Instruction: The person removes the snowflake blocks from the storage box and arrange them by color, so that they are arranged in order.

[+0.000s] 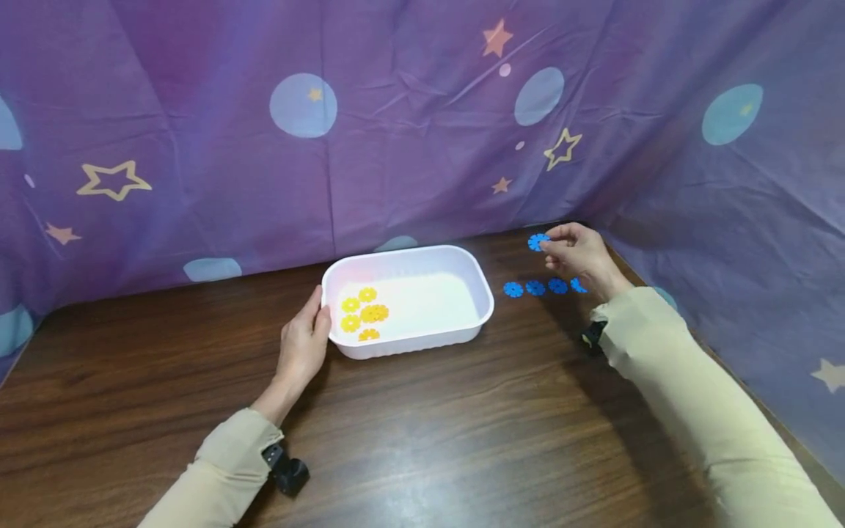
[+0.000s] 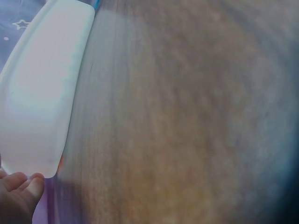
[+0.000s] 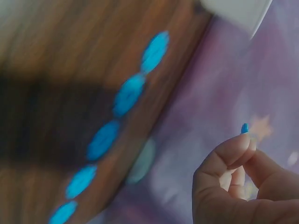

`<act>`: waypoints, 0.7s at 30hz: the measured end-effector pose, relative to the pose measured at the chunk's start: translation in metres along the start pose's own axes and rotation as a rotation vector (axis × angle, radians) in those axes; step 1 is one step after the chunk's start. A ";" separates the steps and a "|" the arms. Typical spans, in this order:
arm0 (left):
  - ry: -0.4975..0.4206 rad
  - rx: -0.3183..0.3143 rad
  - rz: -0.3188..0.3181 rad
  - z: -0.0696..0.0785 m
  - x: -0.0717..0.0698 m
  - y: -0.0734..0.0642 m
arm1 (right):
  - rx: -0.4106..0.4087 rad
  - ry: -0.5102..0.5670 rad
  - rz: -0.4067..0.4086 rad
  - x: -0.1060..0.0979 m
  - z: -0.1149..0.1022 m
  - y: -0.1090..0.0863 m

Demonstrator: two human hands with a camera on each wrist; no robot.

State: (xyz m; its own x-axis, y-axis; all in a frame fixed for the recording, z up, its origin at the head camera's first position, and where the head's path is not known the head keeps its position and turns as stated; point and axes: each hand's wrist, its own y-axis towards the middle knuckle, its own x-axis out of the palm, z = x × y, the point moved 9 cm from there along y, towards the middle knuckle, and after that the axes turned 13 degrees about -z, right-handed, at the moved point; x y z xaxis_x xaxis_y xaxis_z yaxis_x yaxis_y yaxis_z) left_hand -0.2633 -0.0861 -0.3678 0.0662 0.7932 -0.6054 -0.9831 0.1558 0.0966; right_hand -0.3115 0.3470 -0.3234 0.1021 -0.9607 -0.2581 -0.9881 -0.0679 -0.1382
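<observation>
A white plastic tray (image 1: 436, 304) lies on the table, with several yellow flower-shaped discs (image 1: 350, 323) at the left end of its floor. My left hand (image 1: 304, 341) grips the tray's left end, thumb at the rim; the left wrist view shows the fingertips (image 2: 36, 179) on its end wall. Right of the tray, my right hand (image 1: 577, 253) is raised above the table, pinching a blue flower-shaped disc (image 1: 537, 242) between thumb and fingers. Only the edge of this blue disc (image 3: 245, 128) shows in the right wrist view. Below that hand runs a row of several blue discs (image 1: 535, 288).
The dark wooden table (image 1: 409, 425) extends in front of the tray and to its left. A purple curtain (image 1: 396, 161) with stars and dots hangs along the back edge and the right side, close behind the tray and my right hand.
</observation>
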 end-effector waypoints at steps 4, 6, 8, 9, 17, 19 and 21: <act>0.003 0.003 0.006 -0.001 0.000 -0.001 | 0.032 0.041 0.066 -0.034 0.021 -0.007; 0.004 0.006 0.008 -0.002 0.000 -0.002 | 0.053 0.063 0.099 -0.050 0.034 -0.012; 0.007 0.009 0.009 -0.001 0.000 -0.003 | 0.076 0.075 0.128 -0.065 0.047 -0.017; 0.008 0.011 0.009 -0.001 0.000 -0.003 | 0.089 0.091 0.140 -0.071 0.054 -0.020; 0.010 0.023 0.008 0.001 -0.001 -0.002 | 0.133 0.179 0.202 -0.103 0.085 -0.032; 0.008 0.021 0.008 0.001 -0.001 -0.002 | 0.163 0.146 0.211 -0.107 0.089 -0.034; 0.005 0.018 0.006 0.001 -0.001 -0.001 | 0.186 0.127 0.223 -0.109 0.091 -0.037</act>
State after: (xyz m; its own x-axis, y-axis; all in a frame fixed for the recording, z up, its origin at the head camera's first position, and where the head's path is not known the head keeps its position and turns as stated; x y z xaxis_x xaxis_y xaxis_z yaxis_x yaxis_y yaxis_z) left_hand -0.2617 -0.0861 -0.3666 0.0596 0.7910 -0.6090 -0.9801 0.1621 0.1146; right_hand -0.2756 0.4792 -0.3772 -0.1416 -0.9731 -0.1815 -0.9453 0.1873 -0.2669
